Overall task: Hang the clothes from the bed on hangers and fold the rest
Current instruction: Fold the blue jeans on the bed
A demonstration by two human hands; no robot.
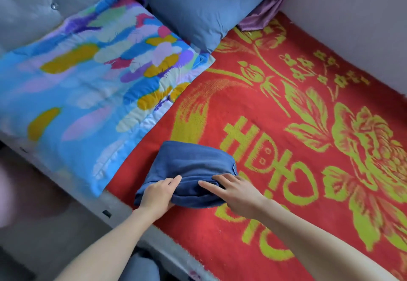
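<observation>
A dark blue garment (191, 161), folded into a compact bundle, lies on the red and yellow bed blanket (286, 148) near the bed's left edge. My left hand (157, 194) grips the bundle's near left corner, thumb on top and fingers tucked beneath. My right hand (235, 192) rests flat on the bundle's near right part with its fingers straight and spread.
A colourful folded quilt (88, 86) lies on the bed to the left. Behind it are a blue pillow (202, 9) and a purple cloth (271, 5). A grey padded headboard (28, 5) is at the back, a pale wall (352, 16) on the right, floor (44, 225) at lower left.
</observation>
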